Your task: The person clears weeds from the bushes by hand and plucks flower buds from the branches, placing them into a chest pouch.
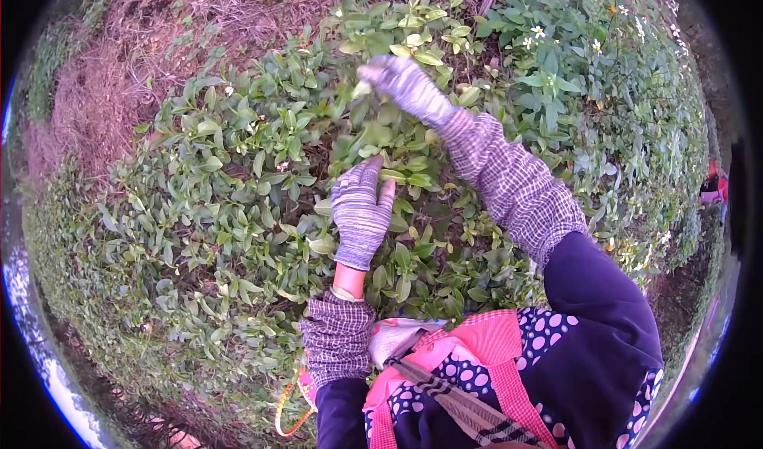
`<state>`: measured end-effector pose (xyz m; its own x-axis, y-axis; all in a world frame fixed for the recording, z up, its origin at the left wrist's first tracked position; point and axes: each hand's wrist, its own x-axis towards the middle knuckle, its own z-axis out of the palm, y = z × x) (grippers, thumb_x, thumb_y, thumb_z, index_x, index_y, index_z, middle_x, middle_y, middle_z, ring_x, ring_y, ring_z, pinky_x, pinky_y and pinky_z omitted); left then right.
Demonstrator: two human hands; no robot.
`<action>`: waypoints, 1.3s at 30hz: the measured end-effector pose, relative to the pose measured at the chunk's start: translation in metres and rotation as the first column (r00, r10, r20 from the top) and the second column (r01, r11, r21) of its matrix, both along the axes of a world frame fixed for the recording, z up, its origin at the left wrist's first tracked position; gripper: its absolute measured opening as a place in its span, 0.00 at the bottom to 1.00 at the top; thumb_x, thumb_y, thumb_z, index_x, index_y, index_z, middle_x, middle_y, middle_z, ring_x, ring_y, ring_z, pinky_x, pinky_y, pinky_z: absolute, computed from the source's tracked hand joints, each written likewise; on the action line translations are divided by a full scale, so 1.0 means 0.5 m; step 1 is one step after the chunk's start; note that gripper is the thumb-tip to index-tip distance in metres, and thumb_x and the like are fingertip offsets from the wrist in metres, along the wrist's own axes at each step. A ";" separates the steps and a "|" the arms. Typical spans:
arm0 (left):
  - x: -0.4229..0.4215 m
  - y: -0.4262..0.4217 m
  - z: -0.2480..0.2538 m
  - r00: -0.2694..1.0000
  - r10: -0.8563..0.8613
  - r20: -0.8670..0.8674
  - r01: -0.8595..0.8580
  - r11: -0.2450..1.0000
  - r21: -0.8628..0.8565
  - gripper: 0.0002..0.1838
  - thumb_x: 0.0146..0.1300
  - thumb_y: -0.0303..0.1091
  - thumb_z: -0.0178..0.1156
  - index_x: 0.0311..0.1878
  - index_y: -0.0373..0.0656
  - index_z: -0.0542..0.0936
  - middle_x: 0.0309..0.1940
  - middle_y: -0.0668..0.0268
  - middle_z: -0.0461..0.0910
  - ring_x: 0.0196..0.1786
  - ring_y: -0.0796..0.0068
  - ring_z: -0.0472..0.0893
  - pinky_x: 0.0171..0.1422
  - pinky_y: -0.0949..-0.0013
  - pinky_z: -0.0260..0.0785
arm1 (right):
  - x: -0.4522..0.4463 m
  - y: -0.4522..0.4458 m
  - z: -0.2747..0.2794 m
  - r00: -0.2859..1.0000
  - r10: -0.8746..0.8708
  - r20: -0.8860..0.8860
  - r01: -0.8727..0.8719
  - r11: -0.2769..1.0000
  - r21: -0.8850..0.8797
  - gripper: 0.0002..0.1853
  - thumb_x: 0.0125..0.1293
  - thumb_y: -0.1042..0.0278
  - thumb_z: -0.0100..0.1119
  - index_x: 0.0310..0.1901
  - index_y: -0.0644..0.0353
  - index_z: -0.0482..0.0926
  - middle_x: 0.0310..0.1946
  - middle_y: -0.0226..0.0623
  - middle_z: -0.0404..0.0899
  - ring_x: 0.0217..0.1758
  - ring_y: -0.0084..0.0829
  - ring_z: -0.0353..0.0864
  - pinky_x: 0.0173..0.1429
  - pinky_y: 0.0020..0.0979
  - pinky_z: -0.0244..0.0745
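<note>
My left hand [362, 212], in a striped purple and white glove, rests on the leaves of a green bush [262, 163]. Its fingers point up, with the thumb apart from them, and I see nothing held in it. Farther up and to the right, my right hand [397, 83] wears a similar glove and is smeared by motion above the upper leaves. Its fingers are blurred, and whether it holds anything is unclear. Checked sleeve covers reach over both forearms.
White flowers [539, 32] grow among leaves at the upper right. Dry brown ground [119, 75] lies at the upper left. A pink and dotted apron [485, 354] covers my front, beside a yellow and orange strap [280, 417]. A partly visible red and pink shape [715, 187] is at the far right.
</note>
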<state>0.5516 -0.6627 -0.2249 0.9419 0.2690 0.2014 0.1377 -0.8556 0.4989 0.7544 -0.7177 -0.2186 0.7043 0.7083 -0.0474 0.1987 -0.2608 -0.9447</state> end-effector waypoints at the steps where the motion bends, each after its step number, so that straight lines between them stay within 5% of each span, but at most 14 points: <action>1: -0.005 0.002 -0.009 1.000 0.002 0.013 0.000 0.984 -0.175 0.18 0.53 0.34 0.58 0.48 0.42 0.73 0.42 0.58 0.75 0.45 0.58 0.73 0.53 0.60 0.62 | -0.019 -0.027 0.041 0.989 -0.062 -0.135 0.086 0.980 0.179 0.17 0.60 0.53 0.53 0.39 0.60 0.76 0.21 0.32 0.75 0.22 0.21 0.72 0.30 0.24 0.71; 2: -0.003 0.005 -0.015 0.999 0.007 0.036 0.006 0.939 -0.343 0.18 0.52 0.33 0.58 0.47 0.42 0.74 0.40 0.58 0.76 0.44 0.58 0.73 0.51 0.60 0.63 | -0.027 -0.053 0.090 0.959 -0.101 -0.265 0.191 0.920 0.341 0.17 0.60 0.53 0.53 0.38 0.60 0.77 0.18 0.29 0.74 0.20 0.15 0.70 0.28 0.20 0.69; 4: 0.004 0.004 -0.009 0.992 0.036 0.122 -0.008 0.976 -0.216 0.16 0.54 0.32 0.58 0.47 0.39 0.74 0.40 0.57 0.76 0.42 0.61 0.75 0.50 0.63 0.65 | -0.028 -0.086 0.131 0.952 0.011 -0.306 0.117 0.910 0.397 0.17 0.60 0.52 0.54 0.33 0.61 0.76 0.12 0.23 0.70 0.10 0.11 0.62 0.12 0.16 0.57; 6: 0.012 -0.008 0.006 0.978 0.161 0.133 -0.048 0.791 -0.609 0.17 0.56 0.32 0.57 0.49 0.37 0.73 0.43 0.57 0.75 0.43 0.66 0.75 0.54 0.67 0.64 | -0.032 -0.091 0.110 0.933 0.029 -0.359 0.086 0.950 0.300 0.16 0.60 0.52 0.54 0.32 0.59 0.74 0.12 0.24 0.69 0.08 0.11 0.60 0.09 0.16 0.52; 10: 0.022 -0.019 0.064 0.940 0.291 0.176 -0.061 0.655 -0.753 0.24 0.57 0.33 0.57 0.56 0.36 0.66 0.46 0.57 0.74 0.45 0.69 0.74 0.53 0.68 0.64 | -0.098 -0.102 0.074 0.791 0.135 -0.596 0.034 0.964 0.264 0.16 0.61 0.53 0.53 0.29 0.59 0.73 0.15 0.23 0.70 0.10 0.13 0.64 0.13 0.17 0.59; 16: 0.016 -0.030 0.078 0.998 0.032 -0.059 -0.066 0.592 -0.803 0.11 0.62 0.34 0.52 0.36 0.32 0.74 0.23 0.66 0.78 0.26 0.79 0.75 0.37 0.74 0.68 | -0.179 -0.119 0.036 0.802 0.085 -0.591 0.020 0.985 0.169 0.17 0.61 0.53 0.52 0.37 0.60 0.74 0.22 0.25 0.71 0.20 0.13 0.70 0.27 0.18 0.67; 18: 0.003 -0.027 0.042 0.998 0.057 -0.042 -0.068 0.585 -0.808 0.12 0.61 0.34 0.52 0.32 0.31 0.75 0.22 0.63 0.77 0.24 0.77 0.74 0.33 0.72 0.67 | -0.200 -0.109 -0.028 0.958 0.055 -0.283 0.036 0.951 0.308 0.15 0.63 0.54 0.50 0.36 0.59 0.73 0.19 0.22 0.70 0.15 0.12 0.67 0.23 0.17 0.63; 21: -0.014 -0.010 -0.003 0.982 0.076 -0.174 -0.162 0.815 -0.556 0.14 0.58 0.36 0.56 0.35 0.30 0.74 0.20 0.54 0.75 0.21 0.63 0.73 0.29 0.65 0.65 | -0.222 -0.130 0.028 0.820 0.068 -0.568 0.012 0.990 0.137 0.11 0.64 0.61 0.50 0.38 0.60 0.73 0.17 0.25 0.72 0.12 0.13 0.68 0.18 0.16 0.63; 22: -0.018 -0.014 -0.002 0.983 0.063 -0.175 -0.151 0.817 -0.556 0.14 0.58 0.36 0.56 0.35 0.30 0.74 0.20 0.54 0.75 0.21 0.63 0.73 0.29 0.65 0.65 | -0.223 -0.134 0.039 0.868 0.038 -0.495 -0.005 0.998 0.069 0.12 0.63 0.61 0.51 0.38 0.63 0.73 0.19 0.32 0.74 0.16 0.23 0.73 0.24 0.23 0.69; 24: -0.025 -0.023 -0.001 0.982 0.108 -0.153 -0.160 0.909 -0.384 0.15 0.57 0.36 0.57 0.36 0.31 0.75 0.22 0.52 0.76 0.22 0.58 0.72 0.31 0.65 0.66 | -0.218 -0.134 -0.026 0.919 -0.045 0.393 -0.033 0.981 0.190 0.13 0.62 0.61 0.52 0.39 0.65 0.73 0.23 0.40 0.75 0.24 0.36 0.76 0.31 0.31 0.72; 29: -0.027 -0.058 0.071 0.996 -0.086 -0.032 0.017 0.517 -0.856 0.11 0.63 0.35 0.48 0.31 0.37 0.72 0.22 0.66 0.74 0.26 0.80 0.73 0.33 0.74 0.66 | -0.201 -0.162 -0.050 0.986 -0.166 0.029 0.167 0.985 -0.034 0.18 0.61 0.56 0.52 0.40 0.66 0.74 0.27 0.47 0.76 0.30 0.38 0.78 0.35 0.33 0.74; 30: -0.036 -0.055 0.074 0.988 -0.156 -0.013 0.071 0.519 -0.852 0.11 0.63 0.35 0.48 0.31 0.38 0.72 0.22 0.66 0.74 0.26 0.80 0.72 0.34 0.75 0.66 | -0.173 -0.169 -0.097 0.907 -0.395 0.143 0.398 0.917 0.009 0.19 0.60 0.57 0.54 0.42 0.68 0.74 0.27 0.46 0.77 0.29 0.35 0.78 0.34 0.31 0.74; 31: -0.035 -0.060 0.086 0.991 -0.128 -0.034 0.039 0.528 -0.848 0.09 0.62 0.34 0.49 0.32 0.37 0.73 0.22 0.67 0.75 0.26 0.80 0.72 0.34 0.76 0.66 | -0.150 -0.183 -0.063 0.865 -0.496 -0.079 0.498 0.867 0.014 0.19 0.59 0.58 0.55 0.41 0.70 0.74 0.28 0.47 0.78 0.31 0.35 0.79 0.36 0.30 0.74; 39: 0.005 -0.019 0.070 0.999 -0.036 0.001 0.029 0.780 -0.625 0.08 0.57 0.25 0.54 0.40 0.36 0.75 0.32 0.63 0.75 0.32 0.77 0.74 0.39 0.74 0.68 | 0.050 -0.158 -0.070 0.879 -0.382 0.286 0.395 0.918 0.013 0.14 0.58 0.65 0.52 0.44 0.61 0.73 0.29 0.44 0.78 0.32 0.36 0.79 0.38 0.32 0.72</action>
<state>0.5540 -0.6721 -0.1901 0.9534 0.3014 -0.0098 0.1234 -0.3602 0.9247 0.7795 -0.7967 -0.2534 0.9116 0.3765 0.1653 0.3246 -0.4120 -0.8514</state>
